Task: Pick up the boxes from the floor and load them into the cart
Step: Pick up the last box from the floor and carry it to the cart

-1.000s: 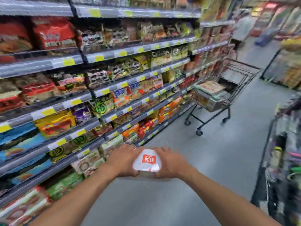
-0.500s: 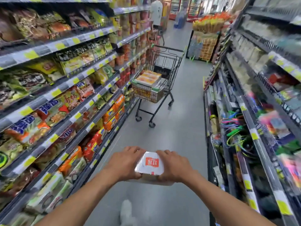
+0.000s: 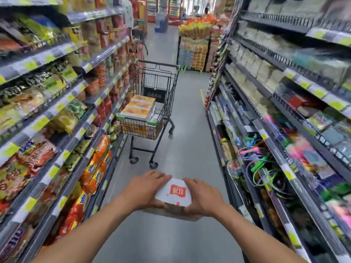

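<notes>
Box [image 3: 173,192] clasped between left grip [image 3: 145,188] and right grip [image 3: 205,196], cart [image 3: 158,63] ahead, boxes [image 3: 138,109] inside

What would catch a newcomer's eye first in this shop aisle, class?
First comes the white box with its red label, gripped between the left hand and right hand at bottom centre. Ahead in the aisle stands the black wire cart, already holding orange-topped boxes.

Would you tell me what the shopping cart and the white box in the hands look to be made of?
The shopping cart looks like dark coated metal wire, given its thin open grid; the white box is probably matte cardboard, with crisp folded edges and red print.
</notes>
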The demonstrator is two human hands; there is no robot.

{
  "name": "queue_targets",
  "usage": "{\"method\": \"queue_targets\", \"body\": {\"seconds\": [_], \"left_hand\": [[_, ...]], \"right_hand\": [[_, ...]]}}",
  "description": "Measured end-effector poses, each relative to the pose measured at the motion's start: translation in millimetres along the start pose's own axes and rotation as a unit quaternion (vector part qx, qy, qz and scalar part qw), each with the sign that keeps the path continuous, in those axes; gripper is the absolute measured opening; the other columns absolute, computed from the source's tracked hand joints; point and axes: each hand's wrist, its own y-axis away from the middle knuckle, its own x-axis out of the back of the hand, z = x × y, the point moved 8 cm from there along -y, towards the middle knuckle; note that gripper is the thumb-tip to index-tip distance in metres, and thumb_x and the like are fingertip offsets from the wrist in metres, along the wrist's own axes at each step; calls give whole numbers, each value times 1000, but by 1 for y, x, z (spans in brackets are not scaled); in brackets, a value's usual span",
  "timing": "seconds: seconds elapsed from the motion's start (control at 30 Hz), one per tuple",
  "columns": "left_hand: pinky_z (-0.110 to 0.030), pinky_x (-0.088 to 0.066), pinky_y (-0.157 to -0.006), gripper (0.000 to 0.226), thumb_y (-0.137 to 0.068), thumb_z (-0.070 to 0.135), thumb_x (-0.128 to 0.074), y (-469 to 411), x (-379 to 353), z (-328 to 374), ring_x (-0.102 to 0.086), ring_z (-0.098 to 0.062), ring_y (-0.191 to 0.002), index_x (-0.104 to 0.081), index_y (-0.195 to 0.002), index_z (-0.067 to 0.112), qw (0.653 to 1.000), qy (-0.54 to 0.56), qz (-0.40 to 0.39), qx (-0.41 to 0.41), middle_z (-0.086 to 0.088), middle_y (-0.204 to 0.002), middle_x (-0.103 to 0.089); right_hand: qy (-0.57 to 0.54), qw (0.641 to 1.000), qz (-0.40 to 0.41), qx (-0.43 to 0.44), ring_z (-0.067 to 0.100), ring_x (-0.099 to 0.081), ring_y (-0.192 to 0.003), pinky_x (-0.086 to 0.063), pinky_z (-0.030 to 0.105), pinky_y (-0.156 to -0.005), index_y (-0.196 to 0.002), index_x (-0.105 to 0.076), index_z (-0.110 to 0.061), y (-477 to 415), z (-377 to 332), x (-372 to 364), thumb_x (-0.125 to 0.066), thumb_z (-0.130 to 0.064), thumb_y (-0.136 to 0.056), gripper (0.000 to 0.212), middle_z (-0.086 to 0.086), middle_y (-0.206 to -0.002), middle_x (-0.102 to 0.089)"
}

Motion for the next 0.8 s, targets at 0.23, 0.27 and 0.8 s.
{"method": "queue_targets", "body": {"seconds": [0.23,0.27,0.8], "left_hand": [[-39,-48,-100,104,-68,89,-42,-106,12,-43,-37,-14,-137,-21,-156,37,999,-2,4,-34,11,-155,-37],[-39,-49,-99,102,-71,87,-48,-124,14,-49,-37,-14,-137,-21,-156,37,999,-5,7,-38,11,-155,-38],[-40,-51,-95,97,-66,87,-55,-446,71,-190,-43,-11,-130,-32,-150,43,1000,-6,14,18,19,-146,-45]], "right_hand": [[-11,999,8,-29,22,-55,-114,-52,44,-88,-137,-34,-41,-91,42,32,-51,-86,-52,98,-9,-124,-56],[-10,999,8,-31,22,-55,-114,-52,43,-88,-137,-35,-41,-107,48,38,-51,-85,-52,97,-10,-124,-56],[-3,1000,-3,8,20,-52,-111,-49,41,-83,-131,-36,-43,-429,177,163,-68,-73,-63,82,-9,-119,-54]]}}
